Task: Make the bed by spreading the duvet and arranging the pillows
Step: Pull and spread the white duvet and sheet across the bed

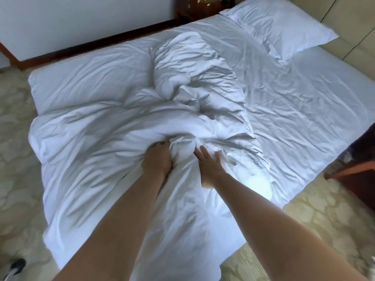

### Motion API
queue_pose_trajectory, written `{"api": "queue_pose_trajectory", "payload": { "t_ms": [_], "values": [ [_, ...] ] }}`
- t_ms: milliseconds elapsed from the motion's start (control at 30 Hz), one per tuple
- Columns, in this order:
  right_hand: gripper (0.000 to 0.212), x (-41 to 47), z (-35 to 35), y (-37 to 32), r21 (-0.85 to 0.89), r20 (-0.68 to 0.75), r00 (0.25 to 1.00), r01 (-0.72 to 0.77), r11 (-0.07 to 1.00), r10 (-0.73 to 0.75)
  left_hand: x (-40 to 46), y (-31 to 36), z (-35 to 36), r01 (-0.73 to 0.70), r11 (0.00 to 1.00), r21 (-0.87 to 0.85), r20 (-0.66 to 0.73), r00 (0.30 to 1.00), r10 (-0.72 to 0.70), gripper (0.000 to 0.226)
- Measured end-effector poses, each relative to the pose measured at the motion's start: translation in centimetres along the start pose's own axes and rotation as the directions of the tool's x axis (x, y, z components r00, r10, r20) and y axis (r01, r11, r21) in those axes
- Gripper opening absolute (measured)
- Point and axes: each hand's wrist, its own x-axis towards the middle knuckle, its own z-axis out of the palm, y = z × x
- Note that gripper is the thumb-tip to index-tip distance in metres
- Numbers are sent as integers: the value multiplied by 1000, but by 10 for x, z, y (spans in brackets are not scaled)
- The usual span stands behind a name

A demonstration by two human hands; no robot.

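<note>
Duvet (pixel 113 142) lies bunched across the bed's (pixel 304 110) foot, the left hand (pixel 157 159) gripping a fold, the right hand (pixel 209 163) spread flat beside it; spreading barely begun, one pillow (pixel 282 27) visible at the head.

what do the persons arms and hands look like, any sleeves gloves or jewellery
Both forearms are bare as far up as the head view shows: no sleeves in sight. The left hand and right hand wear no gloves, and no rings, watch or bracelet show on the visible fingers and wrists. No markings are visible.
</note>
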Motion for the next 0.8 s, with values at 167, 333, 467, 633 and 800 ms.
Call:
{"api": "queue_pose_trajectory", "payload": {
  "t_ms": [167,333,467,633,800],
  "values": [
    [87,-55,11,11,69,-54,997,62,996,-58,-51,25,-4,46,997,59,36,998,-48,53],
    [84,-103,26,26,175,-148,986,97,980,-71,-112,55,-8,46,987,157,66,996,-57,75],
    [75,-143,31,39,268,-203,975,150,952,-96,-151,78,-6,53,981,185,23,998,-58,75],
    [74,-183,51,57,239,-242,969,99,966,-39,-193,107,3,-115,973,203,-165,975,149,76],
    [86,-201,68,78,284,-211,976,15,959,47,-197,141,11,-27,960,277,54,998,13,83]
  ]
}}
